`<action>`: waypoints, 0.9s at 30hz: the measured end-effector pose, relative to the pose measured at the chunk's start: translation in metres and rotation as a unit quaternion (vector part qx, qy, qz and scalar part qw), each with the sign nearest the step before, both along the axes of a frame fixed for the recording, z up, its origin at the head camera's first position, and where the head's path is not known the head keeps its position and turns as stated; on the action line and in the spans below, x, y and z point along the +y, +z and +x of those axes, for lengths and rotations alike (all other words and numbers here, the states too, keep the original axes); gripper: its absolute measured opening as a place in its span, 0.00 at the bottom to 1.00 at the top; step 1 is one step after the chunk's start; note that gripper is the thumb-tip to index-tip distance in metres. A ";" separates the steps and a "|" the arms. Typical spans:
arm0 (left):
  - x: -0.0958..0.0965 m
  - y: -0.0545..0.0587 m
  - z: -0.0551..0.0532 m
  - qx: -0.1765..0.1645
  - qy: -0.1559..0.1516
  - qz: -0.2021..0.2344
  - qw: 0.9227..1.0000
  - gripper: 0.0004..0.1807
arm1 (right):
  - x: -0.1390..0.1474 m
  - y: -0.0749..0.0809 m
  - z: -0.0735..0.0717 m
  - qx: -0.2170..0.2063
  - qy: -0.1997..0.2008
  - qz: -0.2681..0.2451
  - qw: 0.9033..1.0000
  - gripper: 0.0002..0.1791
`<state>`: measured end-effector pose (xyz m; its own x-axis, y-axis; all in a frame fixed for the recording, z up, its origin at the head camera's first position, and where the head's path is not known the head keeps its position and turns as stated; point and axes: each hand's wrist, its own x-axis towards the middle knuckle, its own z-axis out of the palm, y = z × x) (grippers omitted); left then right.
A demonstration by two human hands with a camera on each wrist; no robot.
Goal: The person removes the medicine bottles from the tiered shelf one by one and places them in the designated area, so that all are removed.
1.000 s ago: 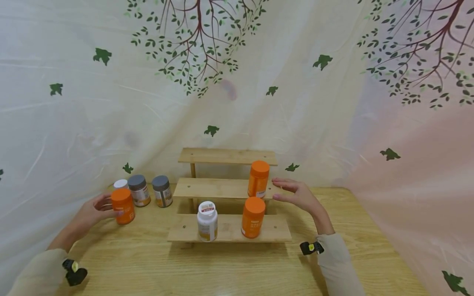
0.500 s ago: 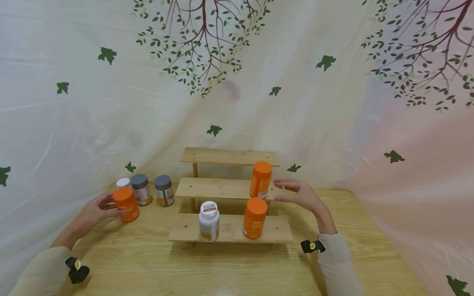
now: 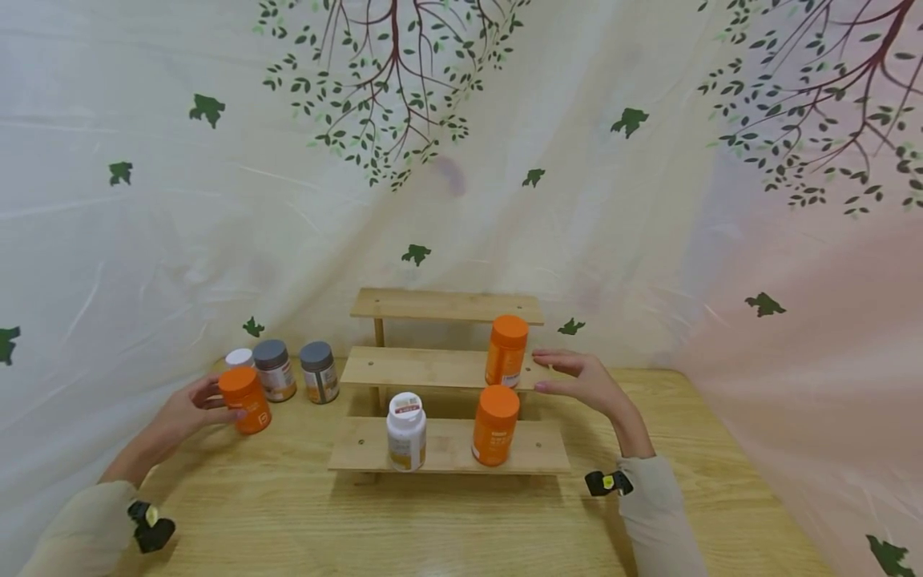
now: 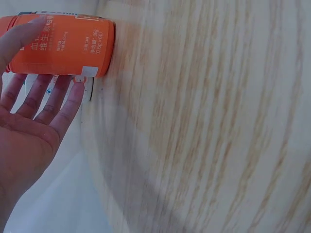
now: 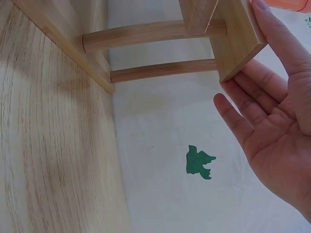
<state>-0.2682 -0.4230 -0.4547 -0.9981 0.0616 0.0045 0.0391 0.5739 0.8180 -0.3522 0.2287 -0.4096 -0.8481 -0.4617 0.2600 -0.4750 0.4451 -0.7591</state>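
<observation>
My left hand (image 3: pixel 183 413) holds an orange supplement bottle (image 3: pixel 245 401) at the table's left. In the left wrist view, the thumb (image 4: pixel 24 36) lies over its printed label and the other fingers reach behind it. A white-capped bottle (image 3: pixel 239 358) stands partly hidden behind it. My right hand (image 3: pixel 584 383) holds nothing, its fingers loosely bent at the right end of the middle shelf (image 3: pixel 418 367). In the right wrist view, those fingertips are right at the shelf's end (image 5: pixel 238 43). Nearest to this hand, an orange bottle (image 3: pixel 507 353) stands on that shelf.
On the bottom step (image 3: pixel 447 449) of the three-tier wooden rack stand a white bottle (image 3: pixel 407 437) and another orange bottle (image 3: pixel 495 429). Two grey-capped bottles (image 3: pixel 274 373) stand left of the rack. Behind the wooden table (image 3: pixel 433 529) hangs a pale cloth (image 3: pixel 461 224) with printed branches.
The head view has shifted slightly. The orange bottle in my left hand leans a little more than a second ago. My right hand keeps its place at the middle shelf.
</observation>
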 end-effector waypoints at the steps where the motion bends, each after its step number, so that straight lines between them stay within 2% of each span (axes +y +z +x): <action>1: 0.000 0.001 0.000 -0.002 0.001 -0.004 1.000 0.41 | 0.000 0.000 0.000 0.000 0.000 -0.001 1.000 0.28; 9: -0.002 0.013 0.000 0.000 -0.005 -0.004 1.000 0.44 | 0.000 0.000 0.001 -0.006 0.003 -0.005 1.000 0.28; 17: -0.001 0.032 -0.002 0.034 0.000 -0.018 0.999 0.41 | 0.000 0.000 0.000 -0.006 0.003 -0.006 1.000 0.28; 22: 0.008 0.047 -0.005 0.038 -0.007 -0.010 0.999 0.39 | 0.000 0.000 0.001 -0.006 0.005 -0.010 1.000 0.29; 27: 0.026 0.068 -0.008 0.061 -0.024 0.004 0.998 0.37 | 0.000 0.000 0.001 -0.007 0.007 -0.012 1.000 0.29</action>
